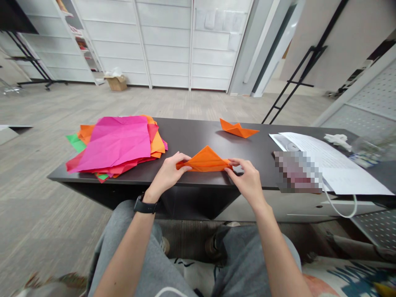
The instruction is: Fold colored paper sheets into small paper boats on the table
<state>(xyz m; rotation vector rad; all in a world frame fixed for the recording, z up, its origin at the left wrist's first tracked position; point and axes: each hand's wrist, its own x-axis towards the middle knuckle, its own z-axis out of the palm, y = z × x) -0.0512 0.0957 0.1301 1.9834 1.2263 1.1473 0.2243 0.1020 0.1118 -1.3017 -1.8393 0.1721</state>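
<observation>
Desk, dark grey, flat-topped: qty 1; carried the paper goods below.

Pile of coloured paper sheets: qty 1, at L end of desk; magenta sheet uppermost, orange, red & green edges poking out beneath. No. of sheets couldn't be told.

White printed paper sheets: min. 2, overlapping, R end.

Hands: qty 2. L hand was closed to a narrow pinch, thumb on nr side, fingers behind, w/ L end of the held piece btwn them. R hand was likewise nearly closed, thumb & fingertips nipping R end; other fingers loosely curled.

Orange folded-paper piece, triangular peak up, w/ long flat band along base: qty 1; stretched btwn both hands, above nr edge of desk, approx. mid.

Orange paper boat, pointed ends: qty 1, finished shape, nr far edge, beyond held piece & to R; untouched.

Crumpled white tissue-like wad: qty 1, far R.

Black wristwatch, dark strap: qty 1, on L wrist.
</observation>
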